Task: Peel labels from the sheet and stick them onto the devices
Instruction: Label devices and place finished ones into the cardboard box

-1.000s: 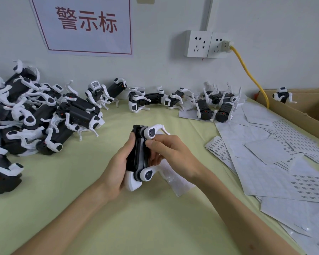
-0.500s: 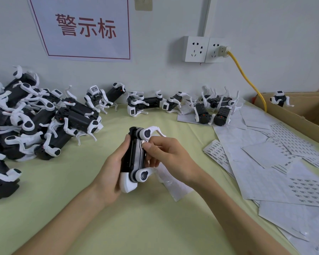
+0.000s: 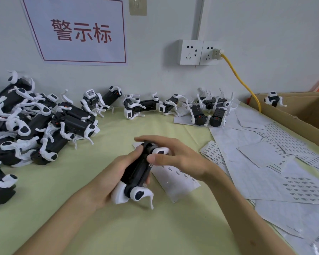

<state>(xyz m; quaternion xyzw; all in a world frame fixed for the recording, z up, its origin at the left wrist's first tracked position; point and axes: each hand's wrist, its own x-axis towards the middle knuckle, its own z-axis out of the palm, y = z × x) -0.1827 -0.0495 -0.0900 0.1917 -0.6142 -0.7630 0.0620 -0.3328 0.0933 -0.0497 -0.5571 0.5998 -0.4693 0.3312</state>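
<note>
A: Whereabouts of the device (image 3: 136,173)?
B: Up off the table (image 3: 63,218), gripped in left hand (image 3: 107,181), fingers curled round. Right hand (image 3: 177,159) over the top, fingers loosely spread, thumb pressing its side. Label sheet (image 3: 179,182) flat underneath.

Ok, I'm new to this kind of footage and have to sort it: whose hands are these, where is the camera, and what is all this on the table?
No machine here: these are a person's two bare hands, filmed by one wide-angle camera worn on the head, looking forward and down. The left hand grips a small black device with white legs. The right hand lies over it, fingers fairly straight, thumb on its body. On the yellow-green table, a pile of the same devices lies at the left, a row lines the wall, and label sheets spread on the right beside a cardboard box.
</note>
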